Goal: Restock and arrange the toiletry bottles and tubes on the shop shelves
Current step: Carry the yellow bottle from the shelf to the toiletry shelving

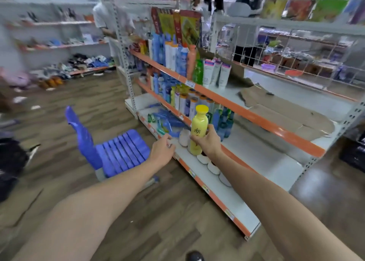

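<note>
My right hand (207,140) grips a yellow bottle (199,128) with a yellow cap, upright over the front of the bottom shelf (217,185). My left hand (163,150) reaches to the shelf's front edge just left of it, near a white bottle (184,137); whether it holds anything is hidden by blur and the back of the hand. Three white bottles (213,168) lie in a row on the bottom shelf under my right forearm. Blue tubes (167,120) lie at the shelf's left end.
The middle shelf (256,118) and the upper shelf carry standing blue, white, green and orange bottles; torn cardboard (286,110) lies on the middle shelf's right half. A blue plastic chair (118,150) stands left of the shelving. People stand behind the unit.
</note>
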